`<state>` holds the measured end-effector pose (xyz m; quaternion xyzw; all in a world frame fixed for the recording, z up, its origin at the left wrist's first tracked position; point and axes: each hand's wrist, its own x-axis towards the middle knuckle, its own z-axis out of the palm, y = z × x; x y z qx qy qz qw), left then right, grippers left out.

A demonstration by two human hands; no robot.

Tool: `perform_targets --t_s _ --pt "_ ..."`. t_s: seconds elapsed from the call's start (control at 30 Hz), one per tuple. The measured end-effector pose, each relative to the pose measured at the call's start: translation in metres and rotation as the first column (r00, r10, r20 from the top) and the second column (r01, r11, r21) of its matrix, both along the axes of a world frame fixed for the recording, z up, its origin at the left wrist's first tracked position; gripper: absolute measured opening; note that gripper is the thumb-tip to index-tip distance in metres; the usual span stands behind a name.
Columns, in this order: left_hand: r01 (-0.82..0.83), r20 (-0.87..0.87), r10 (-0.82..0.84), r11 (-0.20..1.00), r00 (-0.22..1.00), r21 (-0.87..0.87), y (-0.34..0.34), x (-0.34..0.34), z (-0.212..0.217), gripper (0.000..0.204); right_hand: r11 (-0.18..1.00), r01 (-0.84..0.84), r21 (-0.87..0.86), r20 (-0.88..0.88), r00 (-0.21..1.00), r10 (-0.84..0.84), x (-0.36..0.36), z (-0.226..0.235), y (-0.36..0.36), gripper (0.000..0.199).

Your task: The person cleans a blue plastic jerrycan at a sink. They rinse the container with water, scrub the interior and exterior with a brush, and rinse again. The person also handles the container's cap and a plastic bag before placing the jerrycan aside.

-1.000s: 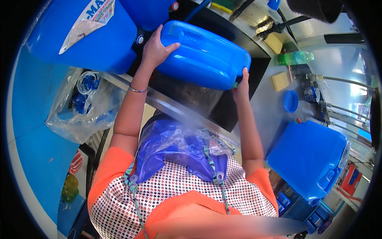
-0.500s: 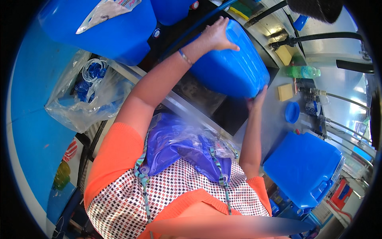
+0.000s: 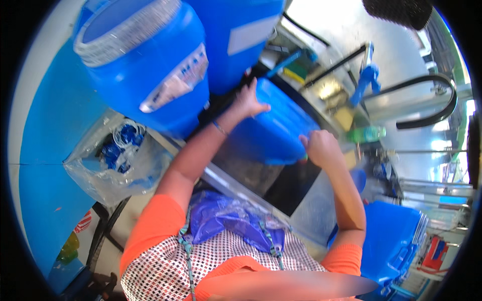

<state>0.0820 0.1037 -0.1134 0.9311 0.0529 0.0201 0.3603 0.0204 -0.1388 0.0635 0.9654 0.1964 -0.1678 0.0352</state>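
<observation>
Now, spread left hand [image 3: 247, 102] and curled right hand [image 3: 324, 148] hold blue jug [image 3: 276, 128] between them.

With 2 arms [image 3: 185, 173] extended, left hand [image 3: 247, 103] spreads, right hand [image 3: 324, 147] curls.

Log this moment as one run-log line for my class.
left hand: holding left end of blue jerrycan | right hand: curled at right end, grip blurred | jerrycan: over dark basin | nearby: green plastic bottle
</observation>
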Motion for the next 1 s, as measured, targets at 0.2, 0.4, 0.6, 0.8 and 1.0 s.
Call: perform_targets --t_s 0.2,0.4,0.6,0.8,1.0 --pt "0.019 -0.051 -0.021 0.999 0.998 -0.029 0.002 -0.006 0.0 0.119 0.793 -0.469 0.388 0.659 0.743 0.117 0.054 0.177 0.139 0.03" --pt "0.024 -0.086 -0.034 0.992 0.996 -0.122 0.0 -0.012 0.014 0.117 0.765 -0.565 0.31 0.896 0.442 -0.037 0.22 0.239 0.265 0.042" --pt "0.046 -0.163 -0.073 0.985 0.984 -0.167 0.004 -0.018 0.023 0.118 0.899 -0.363 0.246 0.832 0.554 -0.004 0.281 0.243 0.314 0.046" --pt "0.068 -0.023 -0.07 0.995 0.997 -0.075 0.006 -0.02 0.014 0.119 0.918 -0.384 0.103 0.884 0.458 0.092 0.24 0.256 0.279 0.051" --pt "0.074 -0.008 -0.076 0.985 0.997 -0.159 0.009 -0.025 0.013 0.116 0.967 -0.168 -0.19 0.851 0.464 0.248 0.122 0.254 0.152 0.055"
